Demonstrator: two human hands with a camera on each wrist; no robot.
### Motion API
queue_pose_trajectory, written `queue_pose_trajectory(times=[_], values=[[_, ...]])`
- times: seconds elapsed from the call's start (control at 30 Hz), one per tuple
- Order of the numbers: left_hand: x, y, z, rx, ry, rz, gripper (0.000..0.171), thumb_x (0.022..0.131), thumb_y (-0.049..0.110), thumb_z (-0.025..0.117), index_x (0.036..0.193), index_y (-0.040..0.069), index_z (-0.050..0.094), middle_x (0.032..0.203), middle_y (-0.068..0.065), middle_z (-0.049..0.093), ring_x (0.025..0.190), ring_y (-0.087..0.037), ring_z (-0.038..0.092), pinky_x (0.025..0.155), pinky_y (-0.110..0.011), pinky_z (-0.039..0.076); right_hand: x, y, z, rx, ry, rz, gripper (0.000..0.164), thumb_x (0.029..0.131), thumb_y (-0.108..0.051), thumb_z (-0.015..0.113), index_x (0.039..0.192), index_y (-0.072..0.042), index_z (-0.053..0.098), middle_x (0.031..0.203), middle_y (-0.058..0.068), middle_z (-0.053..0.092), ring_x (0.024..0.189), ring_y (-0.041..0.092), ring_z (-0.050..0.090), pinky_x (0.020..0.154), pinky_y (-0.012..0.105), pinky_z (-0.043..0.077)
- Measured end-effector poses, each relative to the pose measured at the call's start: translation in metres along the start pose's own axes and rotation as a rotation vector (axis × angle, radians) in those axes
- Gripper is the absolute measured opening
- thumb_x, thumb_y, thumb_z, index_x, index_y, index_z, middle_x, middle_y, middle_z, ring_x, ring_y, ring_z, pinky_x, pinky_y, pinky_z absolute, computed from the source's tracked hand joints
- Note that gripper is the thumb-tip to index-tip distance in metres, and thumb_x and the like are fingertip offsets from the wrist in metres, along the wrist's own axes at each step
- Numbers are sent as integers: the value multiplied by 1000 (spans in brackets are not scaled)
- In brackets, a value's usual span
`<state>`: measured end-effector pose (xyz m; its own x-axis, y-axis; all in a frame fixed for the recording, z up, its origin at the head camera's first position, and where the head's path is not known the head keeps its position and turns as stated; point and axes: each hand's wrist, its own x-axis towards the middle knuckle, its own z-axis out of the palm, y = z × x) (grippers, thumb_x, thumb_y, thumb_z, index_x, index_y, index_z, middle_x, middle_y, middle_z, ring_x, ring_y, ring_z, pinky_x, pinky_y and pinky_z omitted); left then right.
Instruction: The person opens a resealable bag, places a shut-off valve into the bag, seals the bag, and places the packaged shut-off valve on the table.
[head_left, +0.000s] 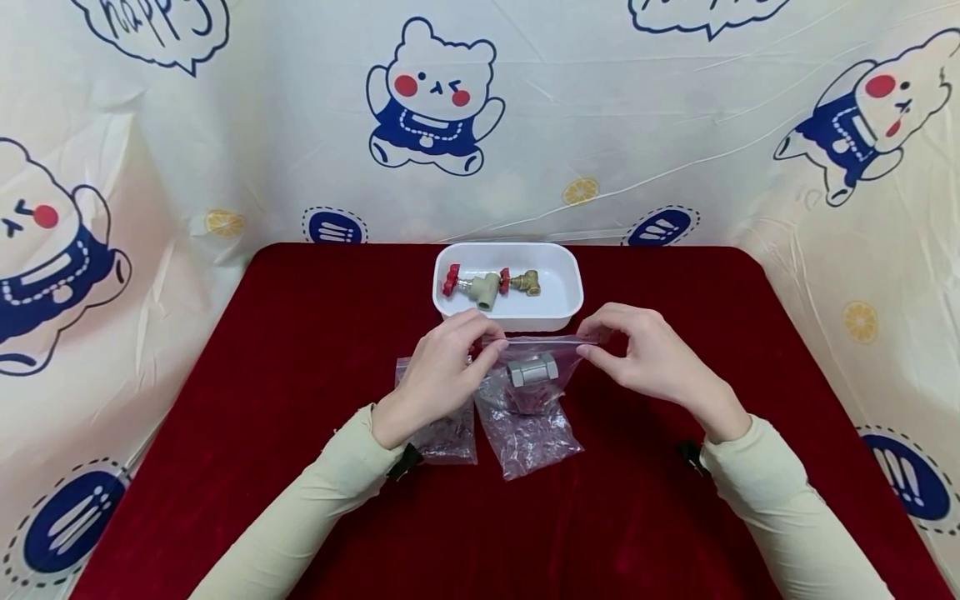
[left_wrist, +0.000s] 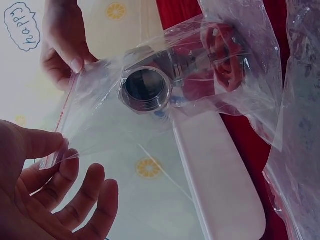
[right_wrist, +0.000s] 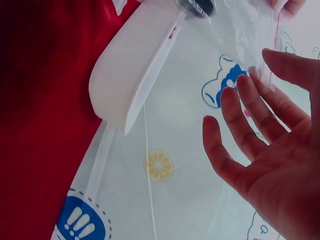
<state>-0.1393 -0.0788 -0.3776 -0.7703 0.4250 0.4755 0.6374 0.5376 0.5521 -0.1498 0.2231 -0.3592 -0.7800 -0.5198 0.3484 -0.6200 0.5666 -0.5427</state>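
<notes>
A clear zip bag (head_left: 567, 350) is held up by its top edge, with a silver metal valve (head_left: 534, 370) inside. In the left wrist view the valve's threaded opening (left_wrist: 146, 89) and red handwheel (left_wrist: 227, 57) show through the plastic. My left hand (head_left: 446, 367) pinches one end of the zip strip between thumb and forefinger. At the other end, my right hand (head_left: 648, 354) pinches the strip, its remaining fingers spread loosely in the right wrist view. Below lie two more clear bags, one (head_left: 525, 446) under the held bag and another (head_left: 450, 442) partly behind my left hand.
Behind the hands stands a white tray (head_left: 558, 312). In it lie a grey-green valve (head_left: 483, 290) and a brass valve (head_left: 527, 283), both with red handwheels. A dark red cloth (head_left: 315, 333) covers the table, and a printed curtain (head_left: 525, 125) surrounds its back and sides.
</notes>
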Motion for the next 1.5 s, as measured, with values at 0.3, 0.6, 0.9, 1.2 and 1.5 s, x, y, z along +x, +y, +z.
queue_pose_trajectory(times=[0.3,0.6,0.9,1.2,1.5], values=[[1,0,1,-1,-20,6,6,103,19,72,103,14,75,102,5,68,87,-15,60,72,-32,50,4,-6,5,-11,-7,-24,17,90,-1,83,97,-14,74,95,-5,70,85,11,62,77,35,58],[6,0,3,-15,-40,31,3,101,18,74,102,15,76,101,7,68,85,-11,55,70,-31,49,9,-8,9,34,-30,-28,14,91,-8,83,100,-15,75,94,-7,70,84,10,62,76,37,58],[5,0,3,-24,-34,30,6,101,18,74,101,13,76,100,4,69,83,-17,59,69,-32,49,11,-10,10,-21,-6,-39,15,90,-4,84,91,-16,75,94,-5,69,84,12,59,73,35,55],[-1,-8,-1,-46,4,38,6,101,16,73,97,13,76,95,6,67,83,-13,57,70,-31,49,13,-12,12,-10,-4,-39,14,90,-12,85,101,-15,77,94,-5,68,84,12,60,70,39,57],[-1,-8,5,-51,-48,17,17,99,26,77,109,13,74,103,4,67,88,-17,61,74,-33,51,31,-24,23,-130,-46,-179,5,93,-12,82,95,-15,79,89,-6,67,79,12,56,70,33,50]])
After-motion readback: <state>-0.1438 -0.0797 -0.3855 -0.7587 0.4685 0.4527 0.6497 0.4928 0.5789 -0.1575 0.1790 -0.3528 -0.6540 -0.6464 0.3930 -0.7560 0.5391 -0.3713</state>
